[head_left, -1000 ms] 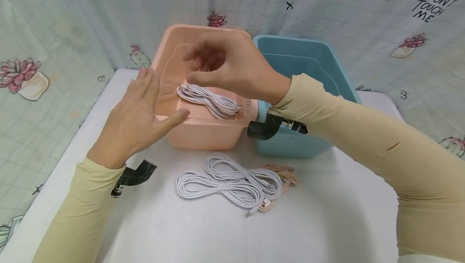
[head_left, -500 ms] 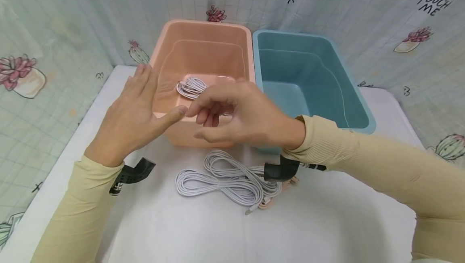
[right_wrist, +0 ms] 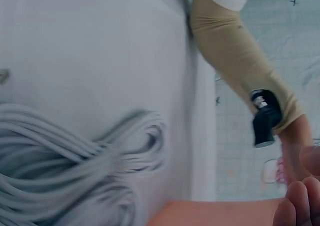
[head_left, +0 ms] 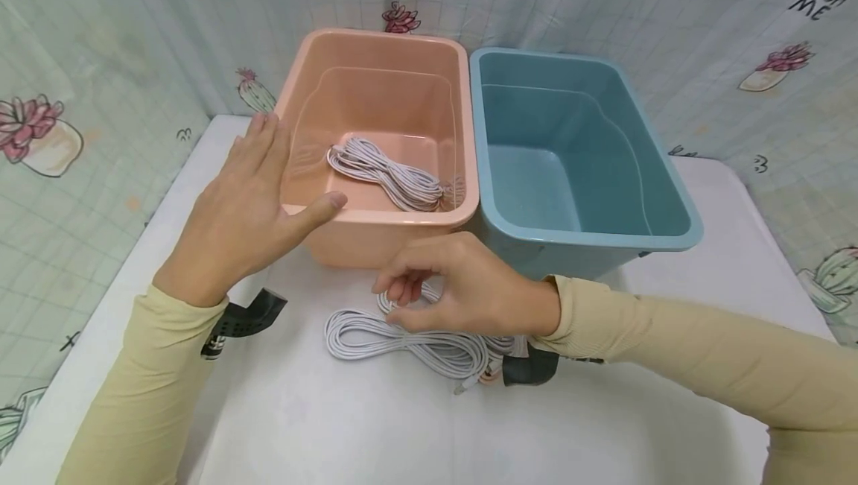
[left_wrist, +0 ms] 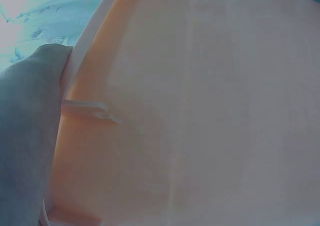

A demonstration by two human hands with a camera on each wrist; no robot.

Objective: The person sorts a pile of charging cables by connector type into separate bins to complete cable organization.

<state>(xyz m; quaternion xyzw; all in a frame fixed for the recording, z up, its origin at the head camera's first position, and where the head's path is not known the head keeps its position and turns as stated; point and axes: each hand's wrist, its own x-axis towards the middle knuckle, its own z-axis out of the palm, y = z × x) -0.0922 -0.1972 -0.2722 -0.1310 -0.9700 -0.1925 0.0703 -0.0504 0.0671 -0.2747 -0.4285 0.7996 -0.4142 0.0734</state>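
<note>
In the head view my left hand (head_left: 237, 209) rests flat with straight fingers along the left rim of the pink bin (head_left: 375, 217), its thumb reaching over the front left corner. A coiled white cable (head_left: 392, 176) lies on that bin's floor. My right hand (head_left: 462, 284) hovers over the white cables (head_left: 402, 343) bundled on the table in front of the bins. Its fingers are loosely bent with nothing between them. It hides part of the bundles. A bit of a beige cable (head_left: 491, 376) peeks out beneath the white ones. The right wrist view shows the white loops (right_wrist: 100, 166) close by.
A blue bin (head_left: 590, 239) stands right beside the pink one, with nothing inside. Both sit on a white table (head_left: 322, 433), backed by a patterned curtain (head_left: 603, 1). A black camera mount (head_left: 529, 366) hangs beneath my right wrist.
My right hand has moved from above the pink bin toward me, down over the cables on the table. The left hand has kept its place on the rim.
</note>
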